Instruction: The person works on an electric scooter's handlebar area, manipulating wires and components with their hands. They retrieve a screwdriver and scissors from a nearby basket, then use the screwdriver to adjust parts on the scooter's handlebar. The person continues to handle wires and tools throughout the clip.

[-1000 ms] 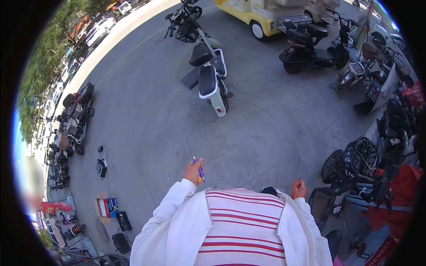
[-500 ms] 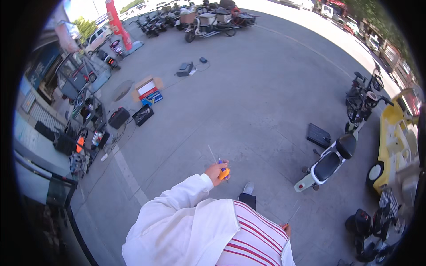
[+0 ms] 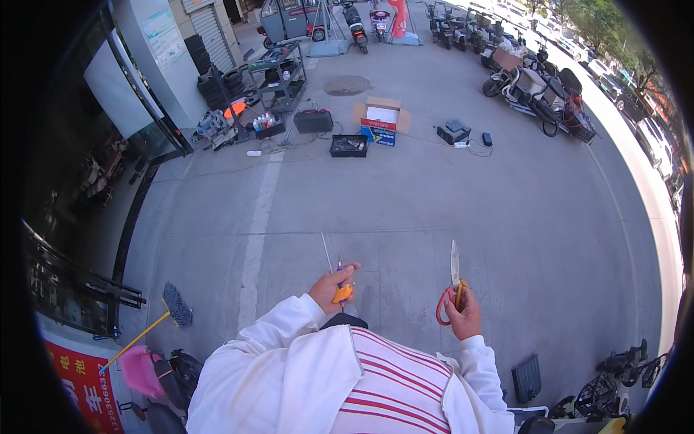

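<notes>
My left hand (image 3: 332,288) is closed around several thin things in front of my body. From its fist stick out an orange-handled tool (image 3: 343,294), a slim purple screwdriver-like tool (image 3: 340,267) and thin whitish strips (image 3: 326,249), possibly cable ties. Their exact kinds are too small to make out. To the right, my right hand (image 3: 466,315) grips a pair of scissors (image 3: 455,264) by the red and orange handles. The blades point away from me and look closed together. Both hands are held above the grey pavement, apart from each other.
Farther ahead on the pavement lie an open cardboard box (image 3: 383,116), a black tray (image 3: 349,145), a dark case (image 3: 313,121) and a charger-like device (image 3: 454,131) with cables. A tool cart (image 3: 278,76) stands behind. A mop (image 3: 177,304) is at left, parked scooters (image 3: 542,90) far right.
My view has swung left, toward the shop front and the box. My right hand, mostly hidden before, has come up into sight with the scissors. My left hand keeps its hold.
</notes>
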